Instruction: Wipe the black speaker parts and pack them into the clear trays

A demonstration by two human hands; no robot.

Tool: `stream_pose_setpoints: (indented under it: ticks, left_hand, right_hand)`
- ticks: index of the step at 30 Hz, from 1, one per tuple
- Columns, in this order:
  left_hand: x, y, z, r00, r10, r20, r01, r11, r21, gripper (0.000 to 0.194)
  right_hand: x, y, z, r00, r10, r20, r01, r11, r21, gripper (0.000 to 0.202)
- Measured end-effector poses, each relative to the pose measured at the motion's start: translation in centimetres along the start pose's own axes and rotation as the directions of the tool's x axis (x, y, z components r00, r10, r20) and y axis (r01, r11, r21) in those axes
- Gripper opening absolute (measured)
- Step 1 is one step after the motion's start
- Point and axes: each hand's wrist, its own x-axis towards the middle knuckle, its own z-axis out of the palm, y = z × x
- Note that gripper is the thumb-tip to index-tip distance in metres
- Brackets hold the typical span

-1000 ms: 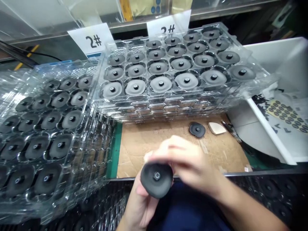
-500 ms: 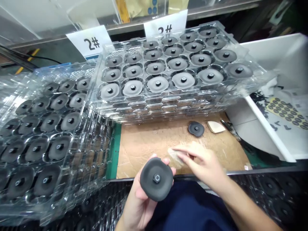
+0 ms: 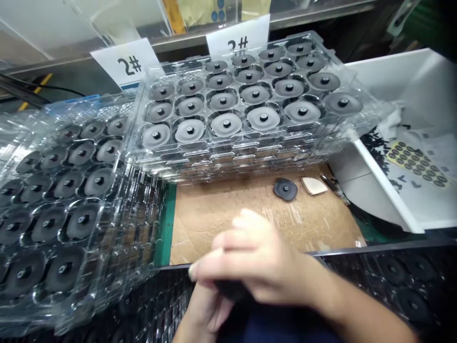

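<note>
- The right hand [image 3: 250, 262] is bent over the left hand [image 3: 203, 305], its fingers together and blurred; whether it pinches anything cannot be told.
- The left hand, mostly covered, appears to grip a dark part [image 3: 233, 289] from below.
- Half a second ago the right hand was off to the side with a pale scrap, and the part's face lay bare; now the hand covers that face and the scrap is out of sight. Both hands thus seem busy on the one part.
- The part sits between the hands, low in the view; only a near-black patch shows, its outline hidden.
- Beyond, on the cardboard [image 3: 203, 214], lies a loose dark disc [image 3: 285, 189], rounded and matte with a small central stub, just beside a pale pad [image 3: 313, 186].
- Farther out, a clear tray stack [image 3: 232, 152] holds rows of similar discs, with a white bin [image 3: 383, 183] to its right.
</note>
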Motion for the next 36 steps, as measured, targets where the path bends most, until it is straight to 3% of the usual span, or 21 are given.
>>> stream_pose_setpoints:
  ticks: [2, 3, 5, 7, 8, 11, 14, 16, 19, 21, 22, 24, 28, 29, 31, 34, 36]
  left_hand:
    - [0.2, 0.3, -0.3, 0.997, -0.023, 0.071, 0.042, 0.961, -0.274, 0.073]
    - [0.3, 0.5, -0.5, 0.994, -0.033, 0.106, 0.074, 0.909, -0.411, 0.072]
    - [0.6, 0.6, -1.0, 0.984, -0.042, 0.174, 0.151, 0.716, -0.681, 0.066]
    - [0.8, 0.6, -1.4, 0.974, -0.028, 0.226, 0.206, 0.529, -0.823, 0.058]
    - [0.8, 0.6, -1.5, 0.970, -0.022, 0.242, 0.221, 0.496, -0.840, 0.055]
    - [0.8, 0.8, -1.3, 0.960, -0.035, 0.277, 0.261, 0.468, -0.845, 0.056]
    - [0.8, 1.1, -0.7, 0.963, -0.060, 0.261, 0.257, 0.483, -0.837, 0.059]
    - [0.8, 1.3, -0.3, 0.972, -0.050, 0.228, 0.221, 0.512, -0.830, 0.060]
    - [0.9, 1.2, -0.3, 0.972, -0.032, 0.234, 0.213, 0.543, -0.812, 0.059]
    - [0.9, 1.0, -0.5, 0.971, -0.048, 0.235, 0.222, 0.554, -0.802, 0.053]
    - [0.9, 1.0, -0.6, 0.974, -0.055, 0.220, 0.213, 0.561, -0.800, 0.050]
    - [0.8, 0.9, -0.5, 0.979, -0.040, 0.200, 0.185, 0.582, -0.792, 0.046]
    - [0.4, 1.1, 0.0, 0.968, -0.007, 0.250, 0.207, 0.584, -0.785, 0.047]
    - [0.4, 1.2, -0.1, 0.968, -0.013, 0.252, 0.212, 0.581, -0.786, 0.049]
    - [0.3, 1.3, -0.3, 0.969, -0.024, 0.244, 0.212, 0.583, -0.784, 0.055]
    - [0.3, 1.5, -0.6, 0.967, -0.011, 0.256, 0.214, 0.583, -0.784, 0.070]
    - [0.3, 1.6, -0.5, 0.962, 0.013, 0.273, 0.215, 0.581, -0.785, 0.077]
  right_hand:
    - [-0.7, 1.6, 0.1, 0.965, 0.250, -0.083, -0.247, 0.968, 0.042, 0.023]
    - [-1.5, 2.6, 0.2, 0.912, 0.393, -0.119, -0.390, 0.920, 0.045, 0.022]
    - [-3.6, 4.3, 1.1, 0.795, 0.585, -0.162, -0.585, 0.809, 0.054, 0.021]
    - [-6.1, 5.6, 2.7, 0.741, 0.655, -0.151, -0.654, 0.754, 0.063, 0.022]
    - [-7.2, 5.9, 3.5, 0.736, 0.664, -0.134, -0.661, 0.747, 0.068, 0.021]
    - [-8.8, 5.8, 4.9, 0.710, 0.698, -0.092, -0.691, 0.716, 0.101, 0.018]
    - [-7.0, 3.8, 3.8, 0.674, 0.726, -0.134, -0.710, 0.687, 0.154, 0.020]
    - [-4.6, 1.7, 2.3, 0.685, 0.698, -0.210, -0.663, 0.716, 0.219, 0.022]
    - [-1.3, -1.5, 0.8, 0.825, 0.499, -0.265, -0.442, 0.863, 0.245, 0.025]
    - [-0.1, -2.6, 0.4, 0.906, 0.408, -0.117, -0.383, 0.904, 0.188, 0.025]
    - [0.2, -2.8, 0.4, 0.919, 0.393, -0.015, -0.386, 0.907, 0.167, 0.023]
    - [0.6, -2.5, 0.6, 0.907, 0.411, 0.093, -0.420, 0.897, 0.134, 0.021]
    - [0.8, -1.8, 1.2, 0.914, 0.380, -0.142, -0.369, 0.924, 0.100, 0.025]
    - [0.5, -1.9, 1.2, 0.922, 0.360, -0.142, -0.343, 0.930, 0.135, 0.026]
    - [-0.5, -2.3, 0.5, 0.934, 0.356, -0.028, -0.342, 0.914, 0.220, 0.024]
    - [-2.3, -3.1, -1.2, 0.869, 0.488, 0.086, -0.495, 0.850, 0.181, 0.020]
    - [-2.8, -3.3, -1.8, 0.841, 0.541, 0.020, -0.541, 0.839, 0.066, 0.022]
